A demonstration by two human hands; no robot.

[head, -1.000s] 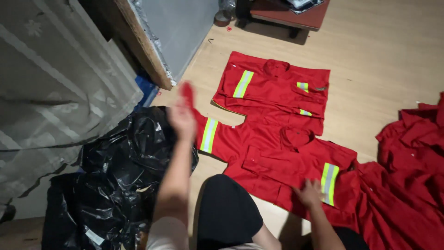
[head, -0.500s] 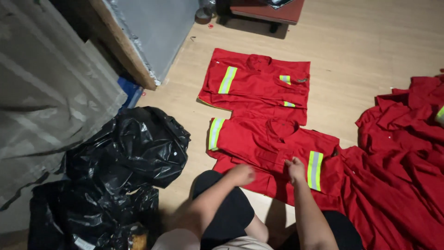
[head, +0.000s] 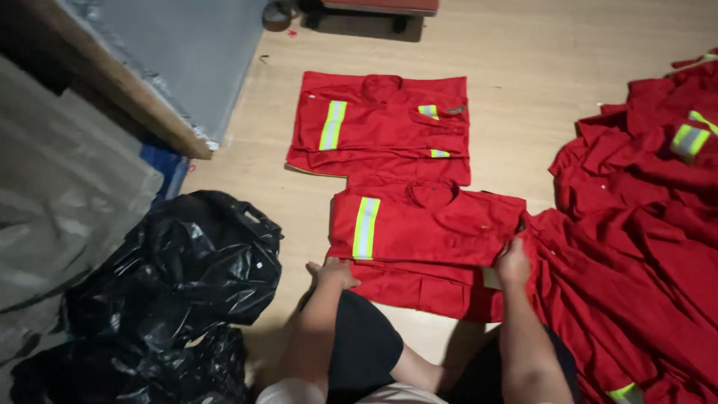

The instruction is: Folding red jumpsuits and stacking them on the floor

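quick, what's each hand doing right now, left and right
Left hand: laid on the lower left edge of the folded red shirt; a grip cannot be told.
Right hand: gripping the shirt's right edge, fingers closed on the cloth.

Both forearms are bare from the elbow down, with no sleeves, gloves, watch or rings that I can make out on the left hand (head: 333,273) or the right hand (head: 513,263). Dark, close-fitting black trousers (head: 366,348) cover the legs. A strip of pale, whitish shirt hem (head: 351,394) shows at the bottom.
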